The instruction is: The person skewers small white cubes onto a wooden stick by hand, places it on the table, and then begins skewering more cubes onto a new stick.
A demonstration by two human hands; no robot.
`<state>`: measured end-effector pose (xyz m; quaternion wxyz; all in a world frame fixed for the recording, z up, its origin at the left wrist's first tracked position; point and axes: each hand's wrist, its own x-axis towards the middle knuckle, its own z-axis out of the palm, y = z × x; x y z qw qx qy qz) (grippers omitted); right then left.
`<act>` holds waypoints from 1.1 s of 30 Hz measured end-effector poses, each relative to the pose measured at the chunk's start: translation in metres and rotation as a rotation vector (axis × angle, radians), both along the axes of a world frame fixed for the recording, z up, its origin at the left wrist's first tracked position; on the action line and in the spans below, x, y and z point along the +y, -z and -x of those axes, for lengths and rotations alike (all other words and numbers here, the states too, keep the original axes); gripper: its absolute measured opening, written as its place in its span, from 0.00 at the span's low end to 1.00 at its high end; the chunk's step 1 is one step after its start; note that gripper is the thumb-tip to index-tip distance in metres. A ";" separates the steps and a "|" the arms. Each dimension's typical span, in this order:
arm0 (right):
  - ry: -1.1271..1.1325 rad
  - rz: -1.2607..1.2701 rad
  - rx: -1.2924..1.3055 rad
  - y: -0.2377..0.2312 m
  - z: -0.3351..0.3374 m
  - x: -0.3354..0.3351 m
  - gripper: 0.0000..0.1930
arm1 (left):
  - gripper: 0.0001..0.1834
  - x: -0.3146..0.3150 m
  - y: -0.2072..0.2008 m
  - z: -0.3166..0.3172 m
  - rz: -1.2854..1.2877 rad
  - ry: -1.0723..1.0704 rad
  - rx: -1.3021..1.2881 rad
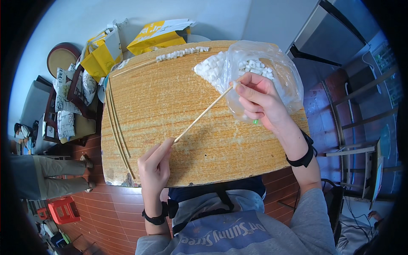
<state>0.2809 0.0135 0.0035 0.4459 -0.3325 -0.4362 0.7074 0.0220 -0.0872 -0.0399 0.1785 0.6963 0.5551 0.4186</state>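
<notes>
A thin wooden stick (202, 114) slants up to the right between my hands, over the table. My left hand (155, 165) grips its lower end, fingers closed. At its upper tip, my right hand (260, 98) pinches a small white piece (235, 84), which looks soft, like a marshmallow; whether the tip has pierced it I cannot tell. Behind my right hand lies a clear plastic bag (292, 85) with more white pieces (256, 68) in it. A heap of white pieces (211, 68) spreads left of the bag. Near the far edge, another stick (136, 67) carries a row of white pieces (180, 54).
Several bare sticks (115, 123) lie along the left side of the worn wooden table (170, 93). Yellow and white paper bags (157, 37) stand beyond the far edge. A chair with cushions (68, 95), a red stool (63, 210) and a standing person (55, 176) are at left.
</notes>
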 end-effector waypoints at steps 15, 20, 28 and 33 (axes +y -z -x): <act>-0.018 -0.019 0.024 0.001 0.000 0.001 0.04 | 0.13 -0.001 0.000 0.000 0.016 -0.022 0.015; -0.256 -0.471 -0.361 0.034 0.035 -0.018 0.04 | 0.15 0.004 -0.004 -0.010 -0.041 0.101 0.064; -0.253 0.009 -0.365 0.007 0.034 -0.018 0.03 | 0.20 0.002 -0.003 -0.015 -0.045 0.070 0.036; -0.290 -0.114 -0.391 0.006 0.037 -0.023 0.09 | 0.18 0.002 -0.005 -0.015 -0.064 0.039 0.021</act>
